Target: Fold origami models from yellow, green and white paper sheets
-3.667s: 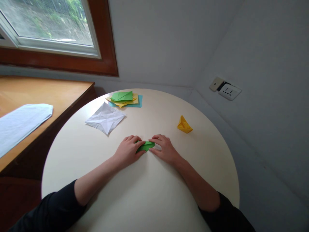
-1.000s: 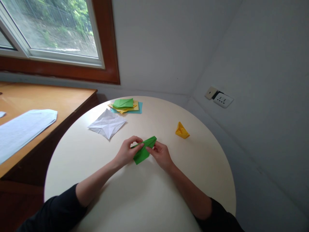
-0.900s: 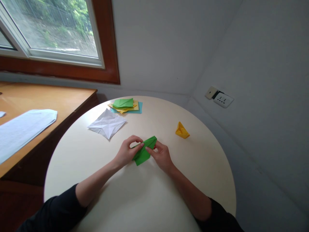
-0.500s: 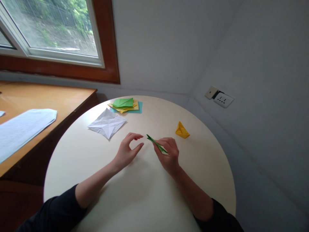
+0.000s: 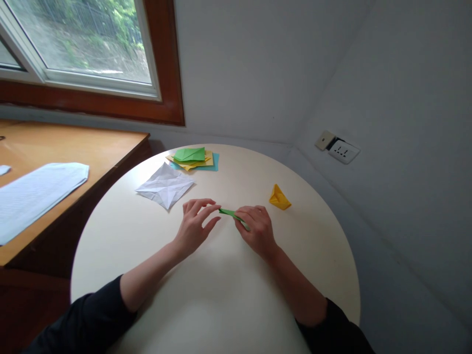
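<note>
My right hand (image 5: 256, 228) grips a folded piece of green paper (image 5: 229, 213) between thumb and fingers, above the middle of the round table. The paper lies nearly level and points left; its right end is hidden in the hand. Just left of it, my left hand (image 5: 195, 222) has thumb and fingers apart, with a fingertip at the paper's left end; whether it touches I cannot tell. To the right sits a small yellow folded-paper boat (image 5: 280, 198). A creased white paper sheet (image 5: 165, 186) lies beyond my left hand.
At the far side of the round white table (image 5: 221, 305) lies a stack of green, yellow and blue papers (image 5: 190, 156). A wooden desk (image 5: 106, 142) with printed sheets (image 5: 40, 196) stands to the left. The wall has a socket (image 5: 343, 151).
The green paper has turned from a steep slant to nearly level in my right hand. My left fingers have come closer to its left end. The camera view has shifted slightly.
</note>
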Demonstrator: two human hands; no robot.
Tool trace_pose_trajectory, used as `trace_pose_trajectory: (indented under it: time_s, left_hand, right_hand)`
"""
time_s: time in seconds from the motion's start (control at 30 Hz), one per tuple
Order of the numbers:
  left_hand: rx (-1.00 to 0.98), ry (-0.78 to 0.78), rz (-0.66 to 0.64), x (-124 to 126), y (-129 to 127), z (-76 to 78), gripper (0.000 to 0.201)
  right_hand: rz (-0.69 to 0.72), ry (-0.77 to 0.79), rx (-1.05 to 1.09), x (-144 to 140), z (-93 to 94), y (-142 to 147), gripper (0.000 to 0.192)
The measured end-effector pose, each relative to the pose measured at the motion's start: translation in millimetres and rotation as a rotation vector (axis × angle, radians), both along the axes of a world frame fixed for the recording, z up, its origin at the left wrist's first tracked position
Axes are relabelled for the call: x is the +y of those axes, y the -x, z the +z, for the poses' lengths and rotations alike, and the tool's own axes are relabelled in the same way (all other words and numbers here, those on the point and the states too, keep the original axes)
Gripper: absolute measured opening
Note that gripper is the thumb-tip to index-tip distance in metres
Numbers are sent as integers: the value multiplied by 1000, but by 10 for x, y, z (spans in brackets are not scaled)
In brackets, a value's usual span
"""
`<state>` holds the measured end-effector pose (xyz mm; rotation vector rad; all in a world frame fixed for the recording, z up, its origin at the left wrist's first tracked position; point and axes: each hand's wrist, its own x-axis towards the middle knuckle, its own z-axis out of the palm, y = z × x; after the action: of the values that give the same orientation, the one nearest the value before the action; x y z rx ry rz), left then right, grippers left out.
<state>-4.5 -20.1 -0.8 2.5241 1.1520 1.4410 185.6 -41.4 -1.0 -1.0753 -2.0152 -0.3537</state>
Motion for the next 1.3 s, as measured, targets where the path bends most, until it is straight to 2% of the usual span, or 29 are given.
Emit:
trace_pose_trajectory:
  time_s: [0.23,0.43,0.57,0.73,1.0,1.3]
  left_hand:
    - [30,-52,-52,-4,16,57,5]
    - [35,-27,-71,-3,24,71,9]
    - [71,-37,-72,7,34,64,15]
    - [139,-39,-86,38,34,17,18]
    - [216,2,-26,17,-21,-71,15]
    - [320,62,-70,-6,-52,-155,15]
  right_hand:
    - [70,13,15,-17,3,29,9]
    - [67,26,4,-14,6,13,11]
    - [66,-34,-53,-7,7,-10,11]
    - [45,-29,-133,8,-15,-20,15]
    - [-49,-20,-279,17,-43,22,16]
    - [-79,44,-364,35,-119,60,16]
